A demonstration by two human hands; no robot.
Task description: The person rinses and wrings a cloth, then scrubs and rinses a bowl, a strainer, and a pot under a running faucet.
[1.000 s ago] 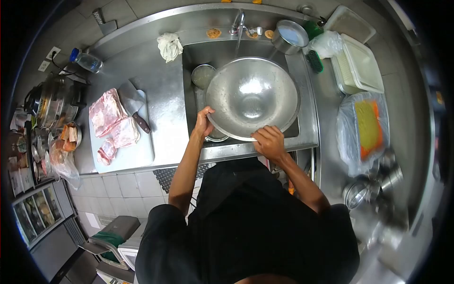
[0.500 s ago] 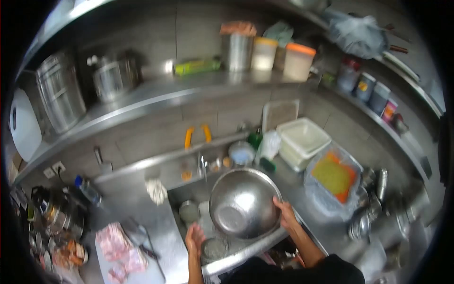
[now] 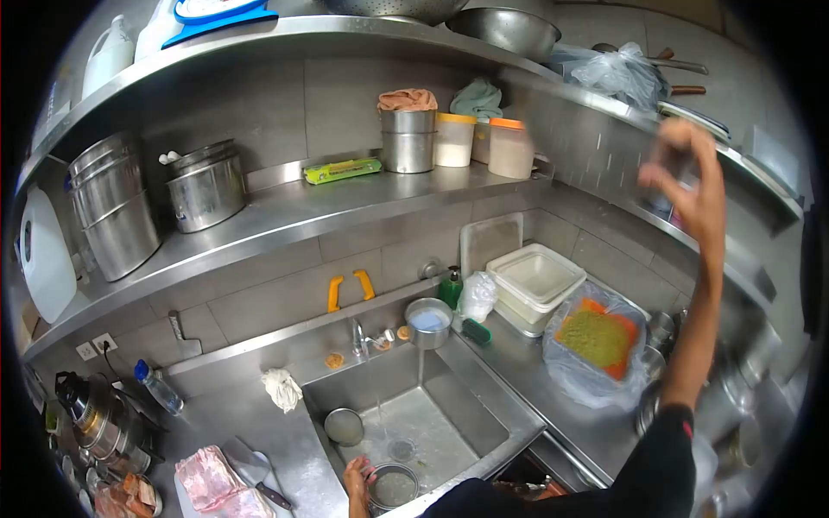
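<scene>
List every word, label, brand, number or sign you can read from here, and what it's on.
No text can be read for certain.
Green box on the shelf: dark markings, too small to read.
Blue-capped bottle: any lettering is too small to tell.

Single head-worn view from above, forward and down across sink [image 3: 449,419] toward wall shelf [image 3: 289,192]

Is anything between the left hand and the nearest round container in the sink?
Nothing visible. The left hand is close by the left rim of the round container, with no other object between; whether they touch is unclear.
</scene>
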